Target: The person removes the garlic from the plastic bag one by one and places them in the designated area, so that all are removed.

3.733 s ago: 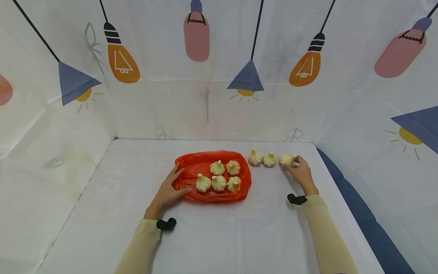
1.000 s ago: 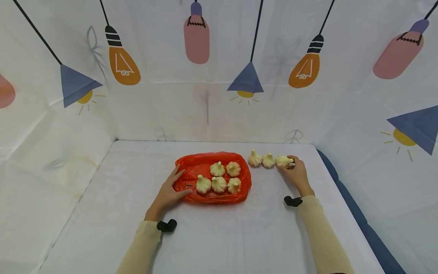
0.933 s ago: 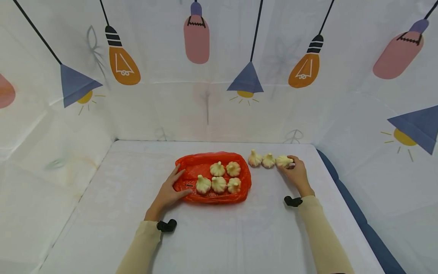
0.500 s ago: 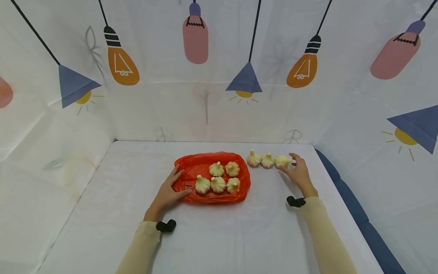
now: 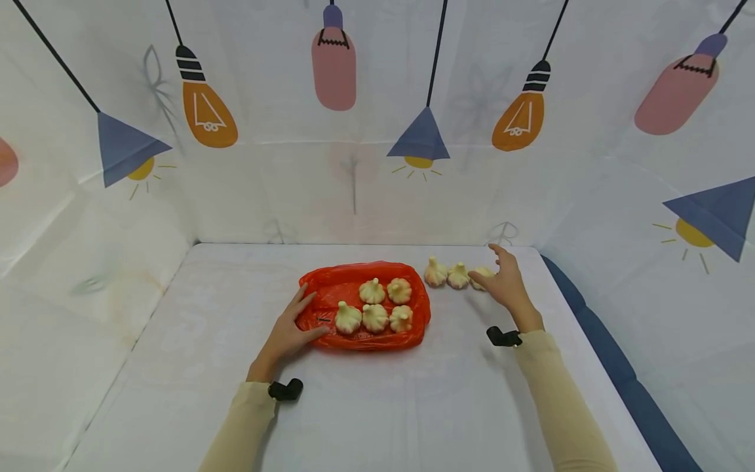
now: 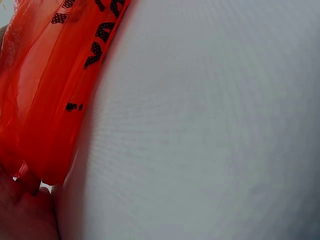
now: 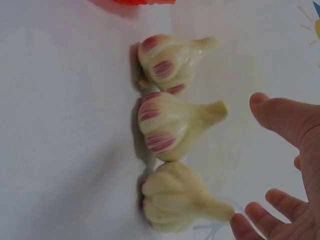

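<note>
My left hand (image 5: 286,335) rests with spread, fairly straight fingers on the left end of a shallow tray covered in red plastic (image 5: 336,278). Several garlic bulbs (image 5: 348,318) sit in its middle and right part, in two rows. To the tray's right, three more bulbs stand in a row on the table: a left one (image 5: 435,272), a middle one (image 7: 175,125) and a right one (image 7: 175,200). Above the right bulb, partly covering it in the head view, my right hand (image 5: 506,283) holds nothing, thumb and fingers apart. The right wrist view shows all three bulbs upright, side by side.
A white-covered table (image 5: 377,413) carries everything. White sheeting printed with lamps (image 5: 354,190) hangs behind and at both sides. Dark blue padding (image 5: 613,354) runs along the table's right edge. Each wrist wears a black camera (image 5: 286,390).
The right hand pinched the third garlic bulb, shifted it left beside the other two, then let go and rose off it with fingers spread. The left hand has stayed on the tray.
</note>
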### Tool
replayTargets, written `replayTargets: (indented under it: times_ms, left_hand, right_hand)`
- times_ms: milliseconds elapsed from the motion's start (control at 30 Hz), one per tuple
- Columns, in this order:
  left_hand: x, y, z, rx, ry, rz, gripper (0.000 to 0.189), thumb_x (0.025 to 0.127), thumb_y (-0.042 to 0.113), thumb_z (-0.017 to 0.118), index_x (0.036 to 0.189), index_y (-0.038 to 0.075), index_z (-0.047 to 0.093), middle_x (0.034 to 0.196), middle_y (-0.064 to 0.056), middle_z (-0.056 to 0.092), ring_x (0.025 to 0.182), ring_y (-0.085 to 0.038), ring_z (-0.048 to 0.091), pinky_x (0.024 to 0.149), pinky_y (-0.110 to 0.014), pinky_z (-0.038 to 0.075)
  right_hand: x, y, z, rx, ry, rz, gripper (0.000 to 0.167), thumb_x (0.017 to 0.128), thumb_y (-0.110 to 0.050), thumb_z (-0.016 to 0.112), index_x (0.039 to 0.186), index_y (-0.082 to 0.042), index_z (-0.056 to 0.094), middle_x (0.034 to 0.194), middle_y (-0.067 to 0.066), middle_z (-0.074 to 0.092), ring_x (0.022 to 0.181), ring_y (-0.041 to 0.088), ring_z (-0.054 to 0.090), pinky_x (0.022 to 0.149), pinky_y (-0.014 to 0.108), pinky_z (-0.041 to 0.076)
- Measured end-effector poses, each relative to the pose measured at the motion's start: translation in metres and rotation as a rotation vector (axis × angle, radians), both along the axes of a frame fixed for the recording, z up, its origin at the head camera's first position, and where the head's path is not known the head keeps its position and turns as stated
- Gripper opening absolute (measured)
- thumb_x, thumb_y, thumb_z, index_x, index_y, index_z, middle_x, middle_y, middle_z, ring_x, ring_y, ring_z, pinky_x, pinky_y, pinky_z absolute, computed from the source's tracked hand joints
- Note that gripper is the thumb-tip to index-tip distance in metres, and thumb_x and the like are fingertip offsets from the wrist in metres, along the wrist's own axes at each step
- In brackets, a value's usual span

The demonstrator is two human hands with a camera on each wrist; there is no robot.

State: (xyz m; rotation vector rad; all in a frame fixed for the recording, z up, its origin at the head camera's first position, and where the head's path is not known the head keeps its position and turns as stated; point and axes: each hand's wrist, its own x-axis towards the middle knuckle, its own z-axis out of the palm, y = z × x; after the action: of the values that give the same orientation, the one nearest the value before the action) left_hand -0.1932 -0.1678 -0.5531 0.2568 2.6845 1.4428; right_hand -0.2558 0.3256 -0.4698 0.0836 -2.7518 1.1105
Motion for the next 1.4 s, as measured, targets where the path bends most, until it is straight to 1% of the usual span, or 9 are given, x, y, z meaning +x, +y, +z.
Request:
replayTargets:
  times_ms: [100, 200, 367, 533, 767, 933, 1067, 1233, 1400]
  left_hand:
    - [0.0, 0.0, -0.001, 0.002, 0.0, 0.002, 0.095, 0.082, 0.044, 0.085, 0.16, 0.015, 0.039, 0.174, -0.004, 0.014, 0.159, -0.04, 0.014, 0.122, -0.068, 0.023]
    - [0.0, 0.0, -0.001, 0.003, -0.001, 0.003, 0.095, 0.082, 0.045, 0.085, 0.16, 0.016, 0.039, 0.174, -0.005, 0.015, 0.159, -0.04, 0.014, 0.122, -0.068, 0.023]
    - [-0.001, -0.001, -0.002, -0.002, 0.005, 0.005, 0.095, 0.082, 0.045, 0.085, 0.16, 0.016, 0.039, 0.174, -0.004, 0.015, 0.159, -0.04, 0.015, 0.122, -0.067, 0.023]
    - [-0.001, -0.001, -0.002, -0.022, 0.006, 0.004, 0.095, 0.083, 0.045, 0.084, 0.161, 0.016, 0.038, 0.174, -0.004, 0.014, 0.159, -0.041, 0.015, 0.121, -0.068, 0.024]
    - [0.0, 0.0, -0.001, -0.021, -0.002, 0.007, 0.095, 0.083, 0.046, 0.084, 0.161, 0.017, 0.038, 0.174, -0.004, 0.014, 0.159, -0.041, 0.014, 0.12, -0.069, 0.025]
    - [0.0, 0.0, 0.0, -0.013, -0.01, 0.011, 0.096, 0.082, 0.046, 0.084, 0.161, 0.017, 0.038, 0.174, -0.003, 0.014, 0.159, -0.04, 0.014, 0.121, -0.068, 0.024]
    - [0.0, 0.0, 0.0, -0.02, -0.012, 0.011, 0.096, 0.083, 0.046, 0.084, 0.161, 0.016, 0.037, 0.174, -0.006, 0.014, 0.159, -0.041, 0.014, 0.121, -0.068, 0.023]
    - [0.0, 0.0, 0.0, -0.021, -0.003, 0.007, 0.095, 0.083, 0.045, 0.084, 0.16, 0.016, 0.038, 0.174, -0.005, 0.014, 0.159, -0.041, 0.014, 0.121, -0.067, 0.024]
    - [0.001, 0.0, 0.001, -0.003, -0.015, 0.012, 0.095, 0.082, 0.045, 0.085, 0.16, 0.017, 0.039, 0.174, -0.003, 0.015, 0.159, -0.039, 0.014, 0.122, -0.066, 0.024]
  right_hand:
    - [-0.001, -0.005, 0.004, 0.032, 0.032, 0.006, 0.086, 0.091, -0.021, 0.079, 0.156, 0.007, 0.029, 0.154, 0.04, 0.032, 0.138, 0.056, 0.038, 0.111, 0.068, 0.037]
    - [-0.001, -0.008, 0.006, 0.042, 0.041, 0.011, 0.085, 0.091, -0.02, 0.078, 0.155, 0.008, 0.03, 0.154, 0.04, 0.032, 0.137, 0.056, 0.038, 0.112, 0.068, 0.036]
    - [-0.002, -0.016, 0.013, 0.035, 0.048, 0.045, 0.085, 0.091, -0.02, 0.078, 0.155, 0.008, 0.03, 0.154, 0.039, 0.032, 0.135, 0.056, 0.04, 0.109, 0.068, 0.04]
    - [-0.004, -0.034, 0.025, 0.01, 0.045, 0.088, 0.086, 0.09, -0.022, 0.08, 0.156, 0.004, 0.031, 0.156, 0.036, 0.032, 0.137, 0.055, 0.041, 0.108, 0.066, 0.044]
    - [-0.001, -0.074, 0.037, 0.008, -0.002, 0.195, 0.088, 0.089, -0.023, 0.082, 0.158, -0.002, 0.032, 0.161, 0.027, 0.032, 0.14, 0.048, 0.041, 0.11, 0.062, 0.045]
    - [0.001, -0.103, 0.039, 0.007, -0.017, 0.288, 0.086, 0.089, -0.025, 0.081, 0.159, -0.007, 0.033, 0.161, 0.022, 0.033, 0.142, 0.043, 0.04, 0.112, 0.06, 0.044]
    - [0.005, -0.125, 0.041, 0.013, -0.035, 0.37, 0.086, 0.09, -0.028, 0.081, 0.16, -0.011, 0.033, 0.162, 0.018, 0.034, 0.142, 0.041, 0.042, 0.113, 0.059, 0.044]
    - [0.011, -0.151, 0.043, 0.017, -0.062, 0.477, 0.084, 0.092, -0.027, 0.079, 0.16, -0.011, 0.032, 0.162, 0.016, 0.035, 0.141, 0.04, 0.043, 0.112, 0.06, 0.045]
    - [0.017, -0.171, 0.044, 0.012, -0.107, 0.537, 0.083, 0.092, -0.026, 0.078, 0.161, -0.015, 0.032, 0.162, 0.015, 0.036, 0.143, 0.043, 0.042, 0.111, 0.06, 0.045]
